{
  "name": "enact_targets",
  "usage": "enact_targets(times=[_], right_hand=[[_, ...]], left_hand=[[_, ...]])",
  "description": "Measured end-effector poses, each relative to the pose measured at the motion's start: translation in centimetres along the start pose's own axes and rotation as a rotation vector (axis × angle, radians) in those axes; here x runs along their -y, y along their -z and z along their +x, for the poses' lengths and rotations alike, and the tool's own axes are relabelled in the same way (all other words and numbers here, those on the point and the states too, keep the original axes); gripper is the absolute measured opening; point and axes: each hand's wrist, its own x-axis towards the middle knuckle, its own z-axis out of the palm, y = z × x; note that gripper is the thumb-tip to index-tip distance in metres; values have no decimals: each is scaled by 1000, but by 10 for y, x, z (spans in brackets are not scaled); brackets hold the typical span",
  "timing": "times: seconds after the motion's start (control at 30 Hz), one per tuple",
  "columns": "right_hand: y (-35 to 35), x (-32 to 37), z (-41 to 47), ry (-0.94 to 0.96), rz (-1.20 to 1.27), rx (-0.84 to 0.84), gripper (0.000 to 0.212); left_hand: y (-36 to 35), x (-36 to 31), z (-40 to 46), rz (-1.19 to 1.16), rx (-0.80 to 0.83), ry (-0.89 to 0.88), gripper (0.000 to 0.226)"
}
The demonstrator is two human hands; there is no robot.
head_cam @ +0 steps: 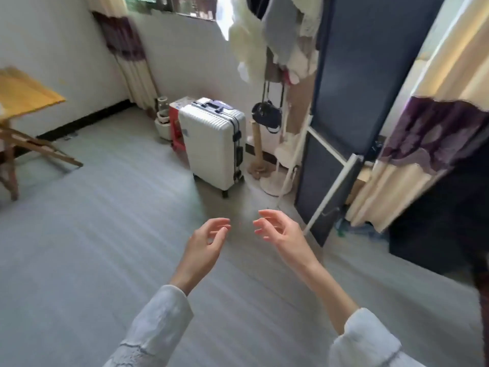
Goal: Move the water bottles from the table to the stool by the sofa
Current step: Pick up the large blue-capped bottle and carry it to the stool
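Note:
My left hand (pixel 207 241) and my right hand (pixel 277 230) hover side by side over the grey floor, low in the middle of the head view. Both hold nothing, and their fingers are loosely curled and apart. White sleeves cover both forearms. A wooden folding table (pixel 23 94) with a yellow top juts in at the far left edge. No water bottle, stool by a sofa, or sofa is visible. The picture is blurred by motion.
A white suitcase (pixel 214 143) stands upright ahead, with a red stool or crate (pixel 175 128) and pots behind it. A coat stand with hanging clothes (pixel 275 49) and a black bag is to its right. A dark panel (pixel 352 102) and curtains (pixel 434 133) fill the right side.

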Motion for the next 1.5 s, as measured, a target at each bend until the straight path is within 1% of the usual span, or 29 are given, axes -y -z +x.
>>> enact_targets(times=[0.13, 0.23, 0.4, 0.57, 0.77, 0.87, 1.0, 1.13, 1.3, 1.5], right_hand=[[-81, 33, 71, 79, -5, 204, 18], [-140, 51, 123, 105, -4, 360, 19], [-224, 86, 220, 159, 21, 533, 16], [-301, 129, 308, 184, 4, 682, 18], [-398, 164, 383, 193, -17, 828, 16], [-448, 175, 418, 197, -22, 869, 15], [-519, 189, 469, 222, -41, 880, 15], [-603, 217, 531, 263, -60, 874, 14], [-702, 264, 599, 288, -40, 856, 15], [-795, 292, 679, 258, -27, 822, 18]], left_hand=[[81, 26, 27, -12, -206, 83, 17], [133, 48, 52, -23, -356, 153, 19], [212, 77, 116, -62, -563, 240, 19], [283, 92, 181, -84, -691, 271, 16], [368, 120, 235, -111, -813, 309, 16], [411, 143, 262, -124, -854, 314, 16], [476, 179, 305, -126, -871, 313, 16], [563, 213, 359, -119, -863, 291, 16], [683, 238, 421, -103, -881, 265, 16], [777, 276, 494, -96, -830, 298, 17]])
